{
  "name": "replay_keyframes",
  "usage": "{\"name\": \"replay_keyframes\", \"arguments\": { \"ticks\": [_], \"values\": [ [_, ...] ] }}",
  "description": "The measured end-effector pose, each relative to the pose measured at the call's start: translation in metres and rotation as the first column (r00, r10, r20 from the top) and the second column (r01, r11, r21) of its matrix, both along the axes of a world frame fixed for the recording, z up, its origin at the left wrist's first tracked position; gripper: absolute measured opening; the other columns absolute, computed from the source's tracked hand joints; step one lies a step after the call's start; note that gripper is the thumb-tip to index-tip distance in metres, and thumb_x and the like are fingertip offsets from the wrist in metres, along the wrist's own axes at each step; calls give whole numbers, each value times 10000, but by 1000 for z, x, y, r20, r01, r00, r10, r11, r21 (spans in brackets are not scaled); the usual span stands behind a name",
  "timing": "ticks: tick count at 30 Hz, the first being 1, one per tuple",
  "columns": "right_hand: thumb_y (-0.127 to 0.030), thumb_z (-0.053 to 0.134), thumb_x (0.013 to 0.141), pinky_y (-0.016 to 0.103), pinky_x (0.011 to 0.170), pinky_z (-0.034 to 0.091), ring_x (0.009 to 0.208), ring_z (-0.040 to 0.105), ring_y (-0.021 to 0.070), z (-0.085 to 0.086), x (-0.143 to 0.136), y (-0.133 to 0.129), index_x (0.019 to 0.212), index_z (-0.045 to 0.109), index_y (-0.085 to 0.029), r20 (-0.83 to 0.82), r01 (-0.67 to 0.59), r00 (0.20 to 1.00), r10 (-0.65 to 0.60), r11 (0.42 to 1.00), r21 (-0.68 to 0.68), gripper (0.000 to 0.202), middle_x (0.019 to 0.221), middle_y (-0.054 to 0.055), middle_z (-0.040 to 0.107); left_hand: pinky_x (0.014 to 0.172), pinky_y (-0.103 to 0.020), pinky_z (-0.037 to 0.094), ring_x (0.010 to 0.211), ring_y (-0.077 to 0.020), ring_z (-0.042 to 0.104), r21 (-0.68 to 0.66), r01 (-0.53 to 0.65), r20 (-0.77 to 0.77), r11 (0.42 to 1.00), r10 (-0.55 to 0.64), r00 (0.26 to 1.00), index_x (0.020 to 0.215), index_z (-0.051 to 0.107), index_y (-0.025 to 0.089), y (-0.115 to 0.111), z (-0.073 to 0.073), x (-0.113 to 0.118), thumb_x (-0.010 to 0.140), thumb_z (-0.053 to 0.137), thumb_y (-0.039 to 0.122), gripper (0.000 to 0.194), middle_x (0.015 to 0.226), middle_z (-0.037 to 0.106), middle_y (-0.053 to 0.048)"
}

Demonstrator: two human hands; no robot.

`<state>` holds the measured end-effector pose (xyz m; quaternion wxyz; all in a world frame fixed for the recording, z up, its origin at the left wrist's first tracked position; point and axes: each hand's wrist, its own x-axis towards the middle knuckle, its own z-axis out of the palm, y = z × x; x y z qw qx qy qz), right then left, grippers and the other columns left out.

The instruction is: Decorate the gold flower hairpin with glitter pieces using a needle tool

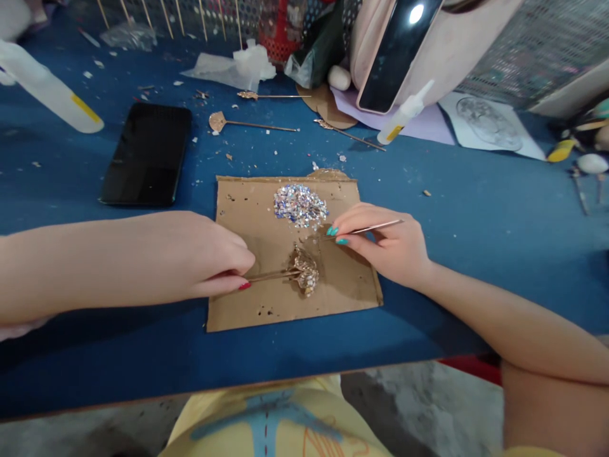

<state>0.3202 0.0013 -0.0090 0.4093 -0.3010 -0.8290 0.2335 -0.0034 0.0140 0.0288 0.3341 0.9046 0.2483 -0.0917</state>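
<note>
Between its closed fingers, my left hand (221, 257) grips the stem of a gold hairpin (304, 271). The pin's fan-shaped, openwork head lies over a piece of brown cardboard (247, 311), with shiny flakes on its lower part. On the right, my right hand (385, 244) pinches thin metal tweezers (375, 227), their tips pointing left, just above the hairpin's head. A heap of small iridescent shell-like flakes (299, 204) lies on the cardboard's upper part, close to the tweezer tips. Whether a flake sits in the tips is too small to tell.
A black phone (147, 155) lies at left, near a white glue bottle (57, 92). Several gold hairpins, including one with a flat head (217, 121), lie behind the cardboard. A smaller glue bottle (404, 117) and a propped phone (397, 54) stand at the back right.
</note>
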Motion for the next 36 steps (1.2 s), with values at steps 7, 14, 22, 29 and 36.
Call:
{"name": "replay_keyframes", "arguments": {
  "ticks": [7,14,22,29,36],
  "values": [
    [-202,703,955,292,727,606,821,750,162,2,0,1,892,742,-207,55,23,998,-23,1000,-11,74,870,39,796,553,-251,359,587,-106,569,12,24,6,1000,-24,1000,771,623,229,1,-2,0,1072,486,399,372,736,688,29],
    [-215,688,961,291,700,594,789,737,162,0,4,4,906,719,-197,46,-31,998,30,999,29,66,848,46,772,549,-246,358,582,-94,567,3,5,-2,1000,-5,1000,763,621,231,1,0,2,1069,495,398,371,727,682,41],
    [-190,683,961,322,739,604,798,729,174,0,1,3,912,716,-207,44,-98,995,95,992,75,62,841,43,771,545,-253,357,573,-90,570,3,6,-12,1000,-6,1000,761,618,237,1,0,1,1067,497,412,373,724,676,47],
    [-180,686,957,335,759,607,816,737,185,1,2,2,920,725,-213,51,-96,994,92,992,85,63,852,44,778,542,-267,348,572,-108,564,-9,-13,7,1000,13,1000,749,617,233,2,0,1,1055,522,411,367,716,677,30],
    [-158,684,958,334,756,617,809,735,176,1,-1,1,929,718,-210,58,-117,992,112,989,88,69,853,43,780,535,-264,359,569,-99,562,17,18,16,1000,-18,1000,749,625,233,3,-5,-2,1051,530,407,361,714,669,37]
  ]
}}
